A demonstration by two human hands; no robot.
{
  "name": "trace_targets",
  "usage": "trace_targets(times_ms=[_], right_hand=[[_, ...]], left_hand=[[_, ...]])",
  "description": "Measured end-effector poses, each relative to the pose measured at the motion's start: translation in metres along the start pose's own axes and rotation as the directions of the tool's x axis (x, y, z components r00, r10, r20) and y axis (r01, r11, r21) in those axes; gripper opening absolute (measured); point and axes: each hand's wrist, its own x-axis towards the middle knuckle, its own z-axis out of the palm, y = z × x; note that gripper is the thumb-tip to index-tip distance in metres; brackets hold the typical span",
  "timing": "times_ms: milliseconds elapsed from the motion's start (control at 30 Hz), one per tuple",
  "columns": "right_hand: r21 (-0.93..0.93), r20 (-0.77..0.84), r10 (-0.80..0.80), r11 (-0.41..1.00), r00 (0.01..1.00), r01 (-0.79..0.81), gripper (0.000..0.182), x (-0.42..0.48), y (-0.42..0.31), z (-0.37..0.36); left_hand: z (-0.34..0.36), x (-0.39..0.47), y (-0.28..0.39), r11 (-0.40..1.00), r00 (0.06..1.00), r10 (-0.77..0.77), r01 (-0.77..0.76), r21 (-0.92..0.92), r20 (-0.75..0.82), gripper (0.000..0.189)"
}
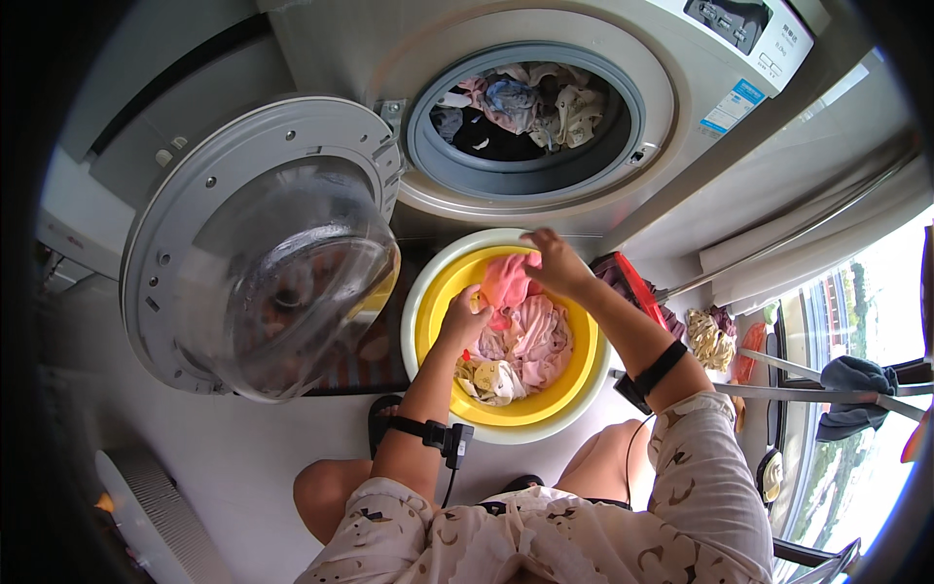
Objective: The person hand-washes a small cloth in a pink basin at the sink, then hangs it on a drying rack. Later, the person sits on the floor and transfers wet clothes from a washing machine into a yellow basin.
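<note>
A yellow plastic basin (427, 321) stands inside a pale outer basin (410, 343) on the floor. Light pink cloth (540, 339) and a cream printed cloth (492, 383) lie in it. My left hand (465, 320) is at the left edge of a coral-pink cloth (508, 281), its thumb and fingers by the fabric; its grip is partly hidden. Over the basin's far right part is my right hand (556, 266), fingers curved and apart, near the top of the same cloth. Beyond, the front-loading washing machine (394, 197) has laundry (518, 102) in its drum.
The washer's round door (292, 124) hangs open at the left. A red-edged dustpan or similar item (642, 288) and crumpled cloths (709, 339) are at the right. Metal rack bars (795, 393) carry a dark cloth (857, 387). A ribbed white appliance (157, 511) stands lower left.
</note>
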Motion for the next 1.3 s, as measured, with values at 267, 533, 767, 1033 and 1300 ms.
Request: trace_targets(times_ms=[267,533,767,1033,1300], right_hand=[[-0.367,-0.495,0.075,0.885,0.866,-0.287,0.086,0.139,0.002,-0.093],[-0.27,-0.24,0.366,0.865,0.899,-0.424,0.105,0.228,0.024,-0.07],[-0.318,-0.354,0.22,0.886,0.909,-0.338,0.046,0.229,0.049,-0.04],[0.066,-0.414,-0.095,0.989,0.905,0.134,0.018,0.076,-0.009,-0.048],[0.311,-0.267,-0.379,0.836,0.886,0.452,0.016,-0.098,-0.061,0.009]], left_hand=[[-0.01,0.03,0.025,0.95,0.986,0.111,-0.142,-0.28,-0.124,0.049],[-0.01,0.042,0.015,0.916,0.999,0.021,-0.009,-0.401,0.025,0.051],[-0.009,0.061,0.018,0.877,0.998,0.068,-0.056,-0.478,0.007,0.043],[-0.026,0.07,0.074,0.58,0.999,0.006,-0.03,-0.814,-0.032,0.065],[-0.036,0.046,0.105,0.57,0.957,0.234,0.01,-0.821,0.174,0.057]])
